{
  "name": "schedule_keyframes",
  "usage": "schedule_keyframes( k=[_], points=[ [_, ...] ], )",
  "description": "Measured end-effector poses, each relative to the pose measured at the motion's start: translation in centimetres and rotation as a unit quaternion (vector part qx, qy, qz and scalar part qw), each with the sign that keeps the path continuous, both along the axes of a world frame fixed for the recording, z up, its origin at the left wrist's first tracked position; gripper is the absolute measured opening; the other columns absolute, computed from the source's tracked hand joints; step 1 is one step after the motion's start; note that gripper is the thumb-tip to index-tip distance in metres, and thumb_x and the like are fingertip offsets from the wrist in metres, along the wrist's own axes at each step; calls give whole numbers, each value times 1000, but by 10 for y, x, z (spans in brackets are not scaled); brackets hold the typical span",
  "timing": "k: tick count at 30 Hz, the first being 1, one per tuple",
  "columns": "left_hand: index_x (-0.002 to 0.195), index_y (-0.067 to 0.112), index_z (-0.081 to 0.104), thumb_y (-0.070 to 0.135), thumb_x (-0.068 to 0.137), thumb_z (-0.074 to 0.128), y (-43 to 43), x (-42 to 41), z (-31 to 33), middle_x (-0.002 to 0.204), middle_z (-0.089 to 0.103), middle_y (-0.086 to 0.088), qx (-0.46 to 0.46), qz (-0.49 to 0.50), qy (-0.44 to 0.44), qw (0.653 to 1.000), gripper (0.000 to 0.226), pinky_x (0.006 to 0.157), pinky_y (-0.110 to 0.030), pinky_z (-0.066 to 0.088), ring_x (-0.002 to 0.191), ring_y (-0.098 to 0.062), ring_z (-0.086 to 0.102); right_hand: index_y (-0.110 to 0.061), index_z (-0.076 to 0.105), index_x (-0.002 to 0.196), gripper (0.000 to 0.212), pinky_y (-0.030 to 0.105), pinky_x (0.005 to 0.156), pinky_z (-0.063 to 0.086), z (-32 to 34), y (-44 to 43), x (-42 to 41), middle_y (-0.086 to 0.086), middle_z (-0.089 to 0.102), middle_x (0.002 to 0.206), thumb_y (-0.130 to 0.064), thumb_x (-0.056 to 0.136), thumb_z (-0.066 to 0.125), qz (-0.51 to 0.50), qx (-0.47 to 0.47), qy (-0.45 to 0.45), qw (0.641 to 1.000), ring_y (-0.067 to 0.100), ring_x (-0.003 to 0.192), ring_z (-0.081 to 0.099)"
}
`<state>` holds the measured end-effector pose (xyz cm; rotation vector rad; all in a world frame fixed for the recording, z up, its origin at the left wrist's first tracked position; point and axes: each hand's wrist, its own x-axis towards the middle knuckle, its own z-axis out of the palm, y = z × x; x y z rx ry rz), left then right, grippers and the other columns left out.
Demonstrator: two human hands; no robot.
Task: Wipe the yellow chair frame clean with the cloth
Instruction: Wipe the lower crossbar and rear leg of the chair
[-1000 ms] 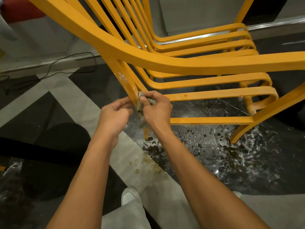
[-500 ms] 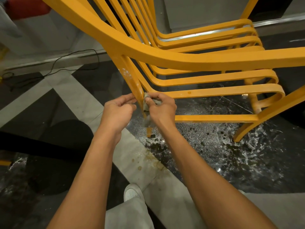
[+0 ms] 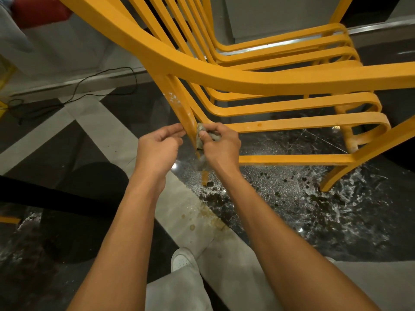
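- The right hand (image 3: 221, 144) grips a crumpled grey cloth (image 3: 203, 136), thumb on top, and presses it against the right side of a leg (image 3: 187, 122) of the yellow chair frame (image 3: 224, 79).
- At its 9 o'clock, the left hand (image 3: 158, 147) pinches the other edge of the leg with curled fingers.
- At 11 o'clock, higher on the leg, white spots (image 3: 173, 98) are not yet wiped.
- Toward 3 o'clock, one slat (image 3: 292, 123) shows a small stain, so I judge that much work is left.

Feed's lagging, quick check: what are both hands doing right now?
Left hand: curled against the chair leg, grip cannot be told.
Right hand: closed, holding the cloth.
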<state>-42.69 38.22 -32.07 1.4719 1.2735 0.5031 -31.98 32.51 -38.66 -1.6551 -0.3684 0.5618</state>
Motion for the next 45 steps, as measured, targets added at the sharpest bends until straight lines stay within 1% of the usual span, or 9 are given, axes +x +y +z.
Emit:
schedule_keyframes(
  k=[6,12,16,21,27,31,36,41,45],
  points=[
    [119,26,80,2,99,63,-2,1,4,110,81,14,-1,6,-4,1000,37,112,-44,53,118,-7,70,-20,79,97,6,18,81,58,13,1,2,-17,74,92,-15,94,76,8,77,-53,996,-3,90,69],
    [121,24,80,2,99,64,-4,3,6,111,81,12,1,8,-23,1000,35,112,-44,53,115,-6,71,-19,80,97,6,7,72,54,8,3,5,-14,73,89,-15,94,76,0,35,-5,999,-6,82,67],
    [121,28,80,6,101,64,-3,0,7,110,81,14,3,9,-15,1000,33,106,-44,57,114,-7,71,-20,79,100,9,25,89,58,19,5,-4,-8,76,99,-14,93,76,-14,99,-70,993,4,98,70],
    [119,26,80,3,100,64,-3,2,9,109,81,14,-4,15,-26,1000,34,109,-44,54,115,-5,71,-19,79,93,5,1,69,48,14,1,2,-17,70,84,-15,94,76,1,37,-9,999,-17,74,63],
    [121,28,79,6,100,64,-4,-2,10,111,81,13,-1,7,-21,1000,34,108,-47,55,116,-7,71,-17,79,99,7,32,89,60,21,3,-6,-9,76,95,-14,93,75,-6,82,-63,995,6,95,72],
    [122,26,79,3,100,63,-4,0,10,113,81,12,-3,6,-26,1000,35,111,-44,53,117,-5,70,-19,78,93,5,8,72,51,16,2,2,-16,71,85,-15,95,75,3,41,-15,999,-13,77,65],
    [122,30,79,4,100,63,-4,-3,11,111,80,16,-5,-1,-16,1000,37,107,-43,55,117,-6,70,-15,79,102,10,23,88,58,25,2,-4,-8,77,98,-12,94,75,-1,98,-64,993,3,97,70],
    [120,27,80,3,99,64,-2,-1,12,111,81,14,-5,-3,-18,1000,36,108,-48,55,115,-7,71,-13,80,98,7,-2,64,44,24,2,3,-11,70,86,-12,96,73,3,38,-20,999,-19,71,60],
    [115,31,81,4,99,64,-4,-2,14,105,81,15,8,5,-18,1000,36,105,-46,58,110,-8,73,-16,79,99,8,25,88,58,42,4,-3,-13,73,90,-13,93,74,-13,112,-82,990,-1,91,70]
  ],
)
